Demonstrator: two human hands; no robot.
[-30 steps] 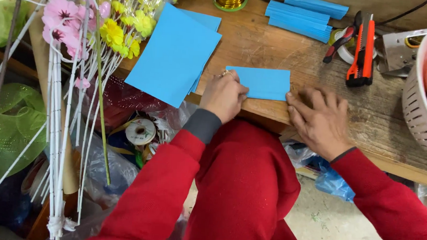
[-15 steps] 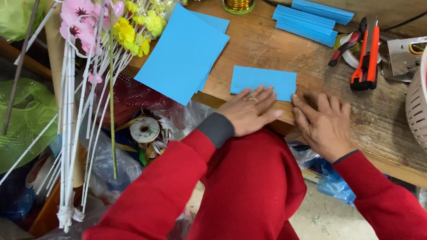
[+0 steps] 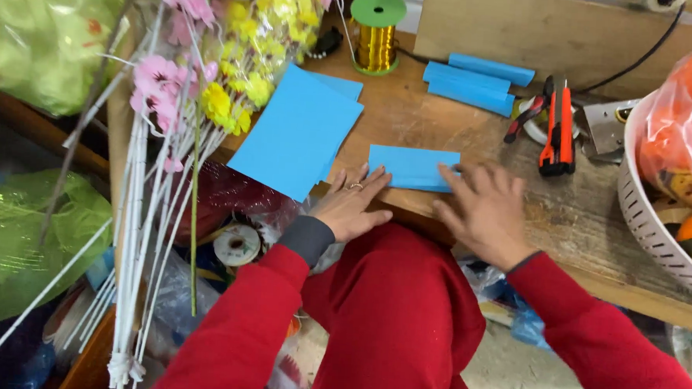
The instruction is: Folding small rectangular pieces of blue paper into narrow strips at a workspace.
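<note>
The folded blue sheet (image 3: 412,167) lies flat near the front edge of the wooden workbench (image 3: 586,220), its long side running along that edge. The left hand (image 3: 351,205) lies palm down with fingers spread, fingertips just at the sheet's near left corner and the heel of the hand over the bench's edge. The right hand (image 3: 481,212) is also flat and open, fingers fanned, its forefinger pressing on the sheet's right end; neither hand pinches anything.

Bare wood shows behind the sheet, up to the stack of blue strips (image 3: 475,82) at the back. To the left, the pile of larger blue sheets (image 3: 298,134) sits close by and overhangs the bench's edge (only a narrow strip of wood separates the two). To the right, an orange utility knife (image 3: 557,127) lies beyond the right hand, and a white slotted basket (image 3: 656,223) closes off the far right.

The sheet is a plain, even sky blue, a long rectangle with crisp straight edges, lying smooth against the wood.
</note>
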